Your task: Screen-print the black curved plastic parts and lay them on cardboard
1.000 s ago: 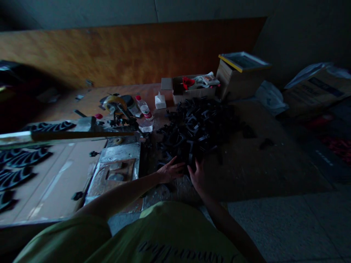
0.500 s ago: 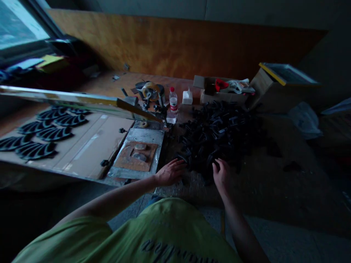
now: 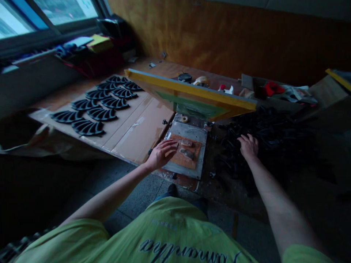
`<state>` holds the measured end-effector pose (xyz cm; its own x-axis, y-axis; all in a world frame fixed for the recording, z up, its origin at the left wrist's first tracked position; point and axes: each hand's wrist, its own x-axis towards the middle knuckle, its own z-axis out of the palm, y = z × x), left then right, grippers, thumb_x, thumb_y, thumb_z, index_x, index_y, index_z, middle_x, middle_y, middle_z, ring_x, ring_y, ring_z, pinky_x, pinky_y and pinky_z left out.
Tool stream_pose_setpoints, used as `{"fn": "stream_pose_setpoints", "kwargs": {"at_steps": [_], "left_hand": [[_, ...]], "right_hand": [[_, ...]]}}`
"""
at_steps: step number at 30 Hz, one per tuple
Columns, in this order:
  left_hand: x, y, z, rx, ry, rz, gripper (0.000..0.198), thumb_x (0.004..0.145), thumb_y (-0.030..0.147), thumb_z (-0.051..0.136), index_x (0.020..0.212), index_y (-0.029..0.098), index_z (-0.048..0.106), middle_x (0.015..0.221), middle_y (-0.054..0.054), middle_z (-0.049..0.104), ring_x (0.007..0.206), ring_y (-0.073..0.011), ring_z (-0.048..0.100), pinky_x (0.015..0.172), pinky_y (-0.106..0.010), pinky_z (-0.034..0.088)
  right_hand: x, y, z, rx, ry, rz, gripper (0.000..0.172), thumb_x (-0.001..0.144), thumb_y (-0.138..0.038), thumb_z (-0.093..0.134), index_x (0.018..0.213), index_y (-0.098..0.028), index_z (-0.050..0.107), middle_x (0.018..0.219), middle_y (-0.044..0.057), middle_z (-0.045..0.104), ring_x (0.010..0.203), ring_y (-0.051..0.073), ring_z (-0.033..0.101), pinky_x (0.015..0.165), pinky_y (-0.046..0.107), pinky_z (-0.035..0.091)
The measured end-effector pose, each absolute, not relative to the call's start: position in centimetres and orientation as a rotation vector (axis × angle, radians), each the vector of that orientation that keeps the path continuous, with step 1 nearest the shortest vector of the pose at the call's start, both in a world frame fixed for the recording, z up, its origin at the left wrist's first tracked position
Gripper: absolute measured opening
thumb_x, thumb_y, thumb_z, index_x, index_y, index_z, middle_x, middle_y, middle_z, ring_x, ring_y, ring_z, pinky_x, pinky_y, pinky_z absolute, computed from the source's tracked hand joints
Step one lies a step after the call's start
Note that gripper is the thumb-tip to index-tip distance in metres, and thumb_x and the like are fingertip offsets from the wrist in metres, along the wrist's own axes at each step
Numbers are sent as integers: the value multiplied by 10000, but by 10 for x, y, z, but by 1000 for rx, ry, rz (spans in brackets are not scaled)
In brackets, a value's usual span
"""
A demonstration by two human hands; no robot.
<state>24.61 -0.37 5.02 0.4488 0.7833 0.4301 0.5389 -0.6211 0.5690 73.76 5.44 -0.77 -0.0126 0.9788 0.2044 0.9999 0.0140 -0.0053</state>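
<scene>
My left hand (image 3: 162,154) is over the left edge of a metal plate (image 3: 202,146), fingers extended and holding nothing that shows. On the plate lies a brown board (image 3: 179,160) with a small dark piece (image 3: 187,153) fixed in its middle. My right hand (image 3: 249,146) is at the left part of a heap of black pieces (image 3: 276,138), its fingers apart. Whether it touches any of them is too dark to tell. Behind the plate, a yellow-edged frame (image 3: 192,88) with a greenish mesh stands tilted up.
Several black fan-shaped pieces (image 3: 102,113) lie in rows on a cardboard sheet (image 3: 123,128) at the left. Behind the heap stands an open carton (image 3: 248,82) holding a red item (image 3: 273,88). A bottle's red cap (image 3: 222,87) shows behind the frame.
The view has turned left. My left hand has moved from the heap's edge to the metal plate. My right hand has shifted from the heap's front edge to its left part.
</scene>
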Motion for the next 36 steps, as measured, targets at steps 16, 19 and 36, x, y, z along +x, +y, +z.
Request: {"fn": "stream_pose_setpoints", "kwargs": {"at_steps": [16,19,36], "left_hand": [[201,115,144,1234,1148,1619,510,960,595,420,1293,224,525,738,3,671,594,-104,634,622,-241,542],[208,122,150,1285,1107,1573,489,960,626,378,1162,221,565,760,-9,664,610,-107,634,627,-249,545],[197,102,132,1232,1067,1252,548,856,675,501,919,161,681,728,-39,673,618,-126,617,549,-227,481]], "right_hand": [[468,22,-21,-1477,-2203,460,308,975,-313,503,1198,-313,715,970,59,692,990,236,579,887,354,478],[455,27,-20,-1482,-2264,449,325,983,-273,466,1165,-296,734,986,79,681,1002,254,554,895,391,464],[447,1,-5,-1416,-2394,226,212,897,-346,654,1007,-192,751,1065,55,765,1098,195,678,986,399,527]]}}
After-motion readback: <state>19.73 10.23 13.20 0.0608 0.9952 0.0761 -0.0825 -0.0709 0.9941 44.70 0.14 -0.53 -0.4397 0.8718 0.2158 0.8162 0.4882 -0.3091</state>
